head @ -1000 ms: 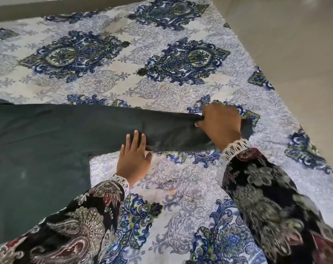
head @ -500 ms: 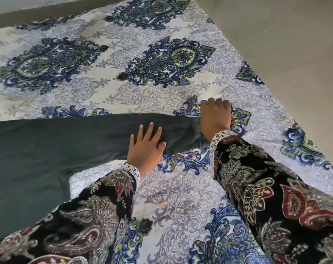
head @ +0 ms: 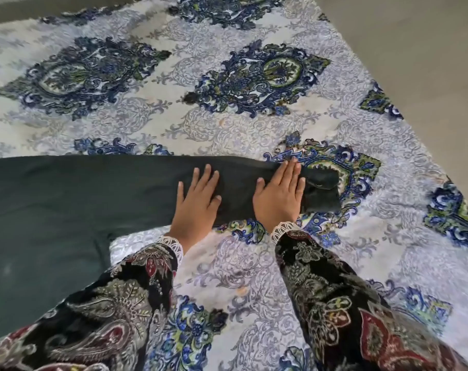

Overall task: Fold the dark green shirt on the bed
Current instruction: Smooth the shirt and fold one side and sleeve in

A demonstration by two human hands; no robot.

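On the bed (head: 388,183), the left hand (head: 198,202) and right hand (head: 279,196) lay flat, fingers spread, pressing the shirt (head: 80,199) sleeve.

Both hands are flat, palms down, fingers stretched forward and a bit spread. The left hand (head: 196,203) sits just beside the right hand (head: 279,195), not touching. Patterned dark sleeves (head: 332,298) with lace cuffs cover both forearms, angling in from the near edge.

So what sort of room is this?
Probably a bedroom: a patterned bedsheet covers a wide bed, bare floor runs beside it, and both hands press the shirt flat on it.
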